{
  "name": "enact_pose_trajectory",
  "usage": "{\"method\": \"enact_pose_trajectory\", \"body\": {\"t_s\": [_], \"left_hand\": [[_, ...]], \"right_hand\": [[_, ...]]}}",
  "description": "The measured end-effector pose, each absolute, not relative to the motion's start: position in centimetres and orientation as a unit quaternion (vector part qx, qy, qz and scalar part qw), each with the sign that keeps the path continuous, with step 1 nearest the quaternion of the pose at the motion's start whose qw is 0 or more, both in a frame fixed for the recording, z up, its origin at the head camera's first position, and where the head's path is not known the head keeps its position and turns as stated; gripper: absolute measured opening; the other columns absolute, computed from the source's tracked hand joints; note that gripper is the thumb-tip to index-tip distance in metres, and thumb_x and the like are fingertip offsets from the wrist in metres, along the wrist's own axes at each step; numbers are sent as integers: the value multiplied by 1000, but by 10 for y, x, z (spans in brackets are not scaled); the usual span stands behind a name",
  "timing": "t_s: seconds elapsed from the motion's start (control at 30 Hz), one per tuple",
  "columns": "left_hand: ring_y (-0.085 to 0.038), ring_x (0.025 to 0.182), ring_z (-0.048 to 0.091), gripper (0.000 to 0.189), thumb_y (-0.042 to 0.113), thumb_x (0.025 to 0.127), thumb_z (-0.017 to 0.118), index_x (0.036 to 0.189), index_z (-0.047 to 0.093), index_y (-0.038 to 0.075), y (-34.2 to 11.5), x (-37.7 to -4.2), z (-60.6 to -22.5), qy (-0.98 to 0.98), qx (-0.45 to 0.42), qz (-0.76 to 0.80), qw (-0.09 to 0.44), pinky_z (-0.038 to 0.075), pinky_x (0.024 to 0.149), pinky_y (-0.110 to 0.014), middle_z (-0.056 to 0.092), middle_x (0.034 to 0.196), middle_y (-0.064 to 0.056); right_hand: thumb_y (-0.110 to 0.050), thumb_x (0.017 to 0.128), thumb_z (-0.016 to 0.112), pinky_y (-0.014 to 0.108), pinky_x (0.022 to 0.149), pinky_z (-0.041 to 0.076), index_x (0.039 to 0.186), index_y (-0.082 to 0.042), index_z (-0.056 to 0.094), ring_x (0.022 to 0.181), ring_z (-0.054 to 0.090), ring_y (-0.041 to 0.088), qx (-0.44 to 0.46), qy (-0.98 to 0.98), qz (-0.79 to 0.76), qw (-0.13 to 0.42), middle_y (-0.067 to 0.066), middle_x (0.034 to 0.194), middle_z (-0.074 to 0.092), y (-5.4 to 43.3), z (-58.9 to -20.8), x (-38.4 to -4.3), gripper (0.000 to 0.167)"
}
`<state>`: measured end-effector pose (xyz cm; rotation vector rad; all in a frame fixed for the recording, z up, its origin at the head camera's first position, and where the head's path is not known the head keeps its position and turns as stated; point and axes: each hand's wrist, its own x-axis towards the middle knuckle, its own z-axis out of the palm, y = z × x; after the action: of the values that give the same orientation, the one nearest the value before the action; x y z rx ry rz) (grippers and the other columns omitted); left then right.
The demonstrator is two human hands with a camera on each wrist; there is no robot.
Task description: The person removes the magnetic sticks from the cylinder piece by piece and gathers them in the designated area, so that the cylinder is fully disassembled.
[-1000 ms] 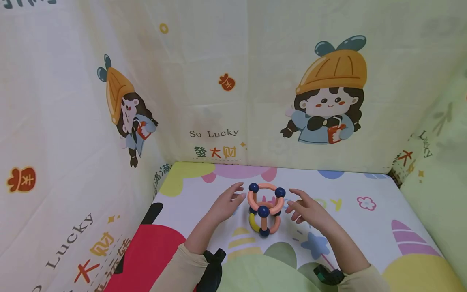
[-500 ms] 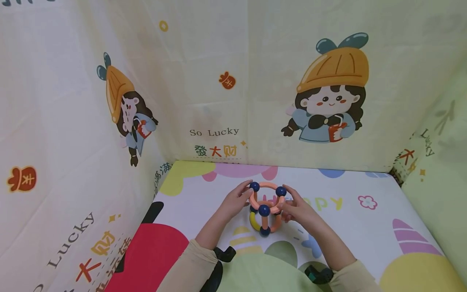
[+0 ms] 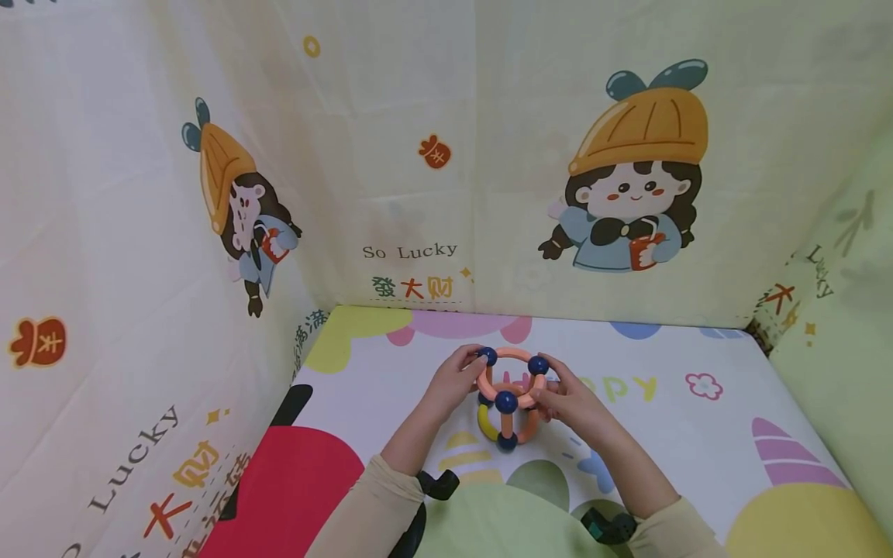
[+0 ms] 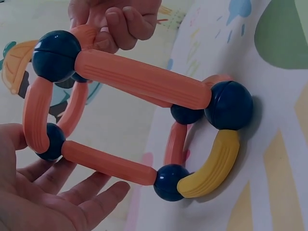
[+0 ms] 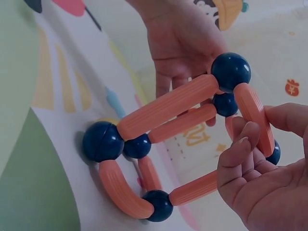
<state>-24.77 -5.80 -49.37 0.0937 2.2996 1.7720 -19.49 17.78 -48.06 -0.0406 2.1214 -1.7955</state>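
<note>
A building-toy frame (image 3: 506,402) of navy balls joined by ridged rods stands on the table in front of me. Three balls make up its top ring and three its bottom ring, with straight upright rods between. Most rods are salmon pink; one curved bottom rod (image 4: 211,166) is yellow. My left hand (image 3: 453,381) pinches the top-left ball (image 4: 51,142) between thumb and fingers, the other fingers spread beneath. On the opposite side my right hand (image 3: 570,397) grips a curved top rod (image 5: 254,118) near the right ball, its fingers partly hiding an upright rod.
The table (image 3: 698,442) wears a white cover printed with coloured shapes and letters. Cream printed cloth (image 3: 488,194) hangs as walls at the back and both sides. Dark wrist cameras (image 3: 438,484) sit at both sleeves.
Both hands have moved inward from either side and taken hold of the frame's top ring. The frame itself stands practically where it was.
</note>
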Motion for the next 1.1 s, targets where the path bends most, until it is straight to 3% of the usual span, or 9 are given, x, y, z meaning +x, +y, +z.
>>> {"method": "enact_pose_trajectory", "body": {"t_s": [0.27, 0.5, 0.93, 1.1], "left_hand": [[-16, 104, 64, 37, 49, 96, 59, 128, 59, 30, -56, -248, -493, 782, 24, 611, 120, 58, 87, -36, 65, 126, -1], [-16, 105, 64, 39, 49, 96, 59, 129, 59, 28, -56, -248, -490, 781, 23, 612, 123, 58, 87, -37, 65, 126, -1], [-17, 103, 64, 37, 48, 97, 58, 128, 59, 28, -56, -248, -492, 774, 26, 620, 125, 57, 90, -38, 68, 120, 0], [-17, 114, 63, 42, 55, 97, 53, 132, 58, 32, -57, -248, -495, 789, 13, 602, 120, 53, 98, -40, 65, 127, 3]], "right_hand": [[-27, 97, 64, 33, 69, 44, 157, -25, 19, 73, 54, 23, -25, 782, -601, 162, 11, 88, 60, 177, -481, -196, 75], [-29, 98, 62, 38, 70, 45, 157, -25, 20, 73, 54, 23, -36, 812, -562, 150, 19, 93, 62, 180, -485, -200, 73], [-35, 91, 71, 31, 73, 50, 154, -26, 28, 82, 58, 20, -47, 860, -495, 117, 7, 97, 63, 186, -487, -204, 77], [-42, 88, 73, 33, 72, 51, 156, -24, 25, 79, 58, 22, -66, 851, -506, 125, 8, 96, 63, 191, -491, -207, 85]]}}
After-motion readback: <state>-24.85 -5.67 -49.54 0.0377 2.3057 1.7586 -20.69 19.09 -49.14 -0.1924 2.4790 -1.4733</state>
